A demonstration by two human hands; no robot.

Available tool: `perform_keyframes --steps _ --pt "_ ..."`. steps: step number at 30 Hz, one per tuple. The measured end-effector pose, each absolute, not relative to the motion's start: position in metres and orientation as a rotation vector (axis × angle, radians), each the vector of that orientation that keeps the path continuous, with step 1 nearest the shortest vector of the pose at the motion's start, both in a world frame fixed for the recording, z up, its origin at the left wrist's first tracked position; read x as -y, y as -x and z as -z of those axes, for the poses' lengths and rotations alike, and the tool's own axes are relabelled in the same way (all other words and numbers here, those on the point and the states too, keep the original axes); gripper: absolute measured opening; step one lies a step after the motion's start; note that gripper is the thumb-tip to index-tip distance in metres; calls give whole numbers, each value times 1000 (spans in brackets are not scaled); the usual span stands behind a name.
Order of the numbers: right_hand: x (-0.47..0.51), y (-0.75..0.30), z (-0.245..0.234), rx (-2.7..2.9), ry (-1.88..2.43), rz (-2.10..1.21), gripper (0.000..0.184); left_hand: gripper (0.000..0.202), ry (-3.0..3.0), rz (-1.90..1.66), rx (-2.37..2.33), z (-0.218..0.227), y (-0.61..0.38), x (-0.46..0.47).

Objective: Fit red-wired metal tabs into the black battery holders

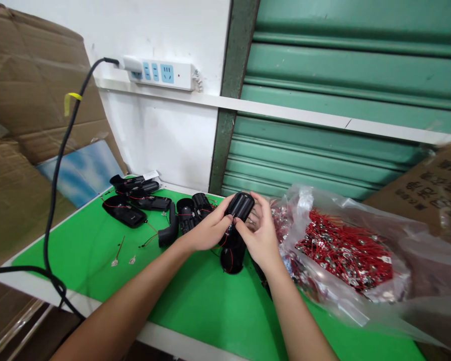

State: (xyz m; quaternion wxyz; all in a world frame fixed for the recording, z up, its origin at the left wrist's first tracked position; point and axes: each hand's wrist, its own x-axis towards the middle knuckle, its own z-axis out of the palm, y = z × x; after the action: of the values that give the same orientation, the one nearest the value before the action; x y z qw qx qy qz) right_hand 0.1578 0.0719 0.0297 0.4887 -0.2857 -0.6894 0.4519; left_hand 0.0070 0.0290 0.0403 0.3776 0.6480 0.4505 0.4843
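Both hands meet over the middle of the green table (195, 301). My left hand (208, 230) and my right hand (261, 233) grip a black plastic battery holder (240, 205) from either side, fingers closed on it. A thin red wire runs from it down towards more black holders (232, 253) lying just below the hands. Further black holders (190, 213) with red wires lie to the left of the hands.
A clear plastic bag (361, 281) full of red wires with metal tabs (342, 250) lies at the right. More black parts (133, 198) sit at the back left. A thick black cable (54, 195) runs from a wall power strip (160, 73). Cardboard (22, 100) stands left, a green shutter (342, 100) behind.
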Motion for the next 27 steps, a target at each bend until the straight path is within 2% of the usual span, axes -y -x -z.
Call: perform_keyframes --steps 8,27 --pt "-72 -157 -26 1659 708 -1189 74 58 -1727 -1230 -1174 -34 -5 -31" --pt "-69 -150 -20 1640 748 -1078 67 54 -1772 -1255 -1168 -32 -6 -30"
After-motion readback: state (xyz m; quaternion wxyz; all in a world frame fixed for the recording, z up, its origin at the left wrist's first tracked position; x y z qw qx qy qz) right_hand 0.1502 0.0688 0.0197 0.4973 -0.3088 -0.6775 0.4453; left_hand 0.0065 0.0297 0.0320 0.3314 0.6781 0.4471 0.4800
